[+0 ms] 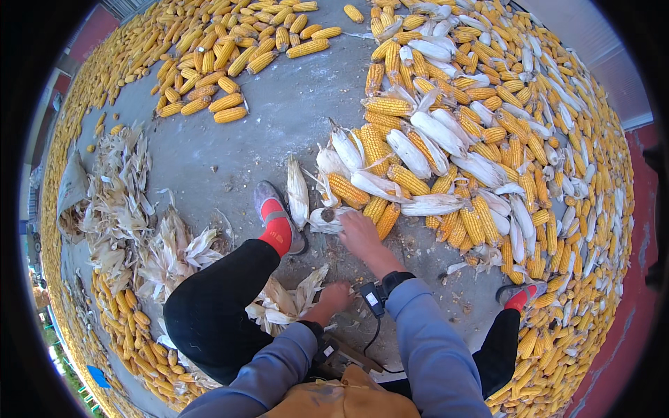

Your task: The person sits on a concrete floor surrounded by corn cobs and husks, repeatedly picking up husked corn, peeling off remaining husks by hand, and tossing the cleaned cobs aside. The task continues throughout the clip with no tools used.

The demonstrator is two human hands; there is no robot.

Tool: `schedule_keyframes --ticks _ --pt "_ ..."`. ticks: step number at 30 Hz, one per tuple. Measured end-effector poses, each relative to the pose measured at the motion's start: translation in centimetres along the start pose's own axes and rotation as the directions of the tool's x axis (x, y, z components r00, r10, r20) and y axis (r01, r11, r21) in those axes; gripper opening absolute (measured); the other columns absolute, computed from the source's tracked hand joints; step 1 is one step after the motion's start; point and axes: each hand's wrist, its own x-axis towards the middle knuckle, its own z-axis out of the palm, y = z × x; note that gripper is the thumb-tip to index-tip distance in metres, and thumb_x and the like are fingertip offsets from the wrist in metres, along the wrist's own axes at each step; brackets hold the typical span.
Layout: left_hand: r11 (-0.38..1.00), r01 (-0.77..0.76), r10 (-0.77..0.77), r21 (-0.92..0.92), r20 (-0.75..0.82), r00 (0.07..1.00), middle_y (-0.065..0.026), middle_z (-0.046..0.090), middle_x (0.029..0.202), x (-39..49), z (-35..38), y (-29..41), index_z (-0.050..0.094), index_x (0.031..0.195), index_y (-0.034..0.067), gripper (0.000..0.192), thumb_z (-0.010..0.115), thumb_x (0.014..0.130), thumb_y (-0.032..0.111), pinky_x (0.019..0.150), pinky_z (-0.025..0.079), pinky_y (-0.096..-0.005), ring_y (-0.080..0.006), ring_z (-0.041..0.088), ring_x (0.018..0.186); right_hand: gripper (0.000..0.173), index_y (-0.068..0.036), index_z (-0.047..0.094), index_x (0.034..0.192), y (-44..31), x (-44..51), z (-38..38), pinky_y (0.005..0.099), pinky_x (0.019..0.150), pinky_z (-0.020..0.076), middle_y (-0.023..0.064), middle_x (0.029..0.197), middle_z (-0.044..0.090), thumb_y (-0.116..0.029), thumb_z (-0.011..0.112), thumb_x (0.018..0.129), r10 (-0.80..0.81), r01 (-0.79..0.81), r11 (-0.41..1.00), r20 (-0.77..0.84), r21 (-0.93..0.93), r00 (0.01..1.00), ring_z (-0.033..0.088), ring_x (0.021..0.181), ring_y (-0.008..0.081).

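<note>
My right hand reaches to the near edge of a heap of maize. Its fingers are on the right end of an ear of maize in a pale husk, which lies on the concrete floor. Bare yellow ears lie just beyond this hand. Closer to my body, my left hand is blurred over the floor, its fingers hard to make out. Loose dry husks lie beside it on the left. Another ear in its husk lies by my left shoe.
A large heap of husked and unhusked maize spreads along the right. Bare ears lie at the far left. Stripped husks pile up on the left near a tipped sack. My shoes stand apart on the floor.
</note>
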Motion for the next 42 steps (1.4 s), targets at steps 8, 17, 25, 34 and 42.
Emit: schedule_keyframes --ticks 8,17,25,34,42 --pt "0.99 -0.04 0.027 -0.135 -0.095 0.995 -0.0164 0.064 0.093 0.7 -0.7 -0.4 0.061 0.103 0.013 0.031 0.057 0.077 0.03 0.073 0.052 -0.0427 -0.0334 0.064 0.082 0.027 -0.014 0.052 0.108 -1.2 2.6 4.2 0.0381 0.07 0.0438 0.0061 0.098 0.054 -0.013 0.051 0.081 0.234 -0.191 0.91 0.077 -0.367 0.969 0.052 0.095 0.0232" --pt "0.992 -0.068 0.037 0.105 0.278 0.96 -0.0182 0.051 0.122 -1.3 -1.5 0.7 0.055 0.116 0.001 0.073 0.065 0.069 0.055 0.096 0.037 -0.053 -0.0381 0.041 0.119 0.037 -0.012 0.056 0.101 -1.3 -10.4 1.4 0.0379 0.069 0.0466 0.0079 0.095 0.057 -0.016 0.069 0.067 0.367 -0.264 0.899 0.271 -0.35 0.89 0.055 0.097 0.0241" --pt "0.915 -0.158 0.178 -0.372 0.021 0.984 -0.0143 0.06 0.105 0.8 -3.8 4.2 0.054 0.112 -0.001 0.056 0.067 0.078 0.042 0.082 0.048 -0.0362 -0.0278 0.058 0.096 0.047 -0.014 0.055 0.106 -0.9 -23.3 -6.9 0.0425 0.085 0.0398 0.0075 0.102 0.053 -0.007 0.069 0.062 0.46 -0.456 0.888 0.116 -0.056 0.881 0.05 0.103 0.0296" --pt "0.863 -0.322 0.313 -0.389 -0.088 0.946 -0.0164 0.063 0.093 -5.0 -2.6 11.5 0.051 0.109 0.001 0.049 0.072 0.073 0.028 0.074 0.048 -0.0373 -0.0284 0.062 0.085 0.051 -0.013 0.05 0.118 -1.8 -25.6 -8.6 0.0388 0.082 0.0409 0.0069 0.109 0.054 -0.007 0.064 0.069 0.528 -0.378 0.848 -0.531 0.372 0.663 0.052 0.102 0.0245" --pt "0.913 -0.406 0.391 0.038 -0.363 0.846 -0.0192 0.06 0.096 -7.0 -2.0 13.9 0.051 0.107 0.004 0.049 0.073 0.068 0.024 0.076 0.047 -0.0425 -0.0373 0.059 0.09 0.031 -0.006 0.054 0.106 -2.5 -26.4 -10.1 0.025 0.044 0.04 0.0026 0.076 0.057 -0.03 0.058 0.088 0.857 -0.312 0.072 0.101 0.947 0.504 0.052 0.054 0.0093"
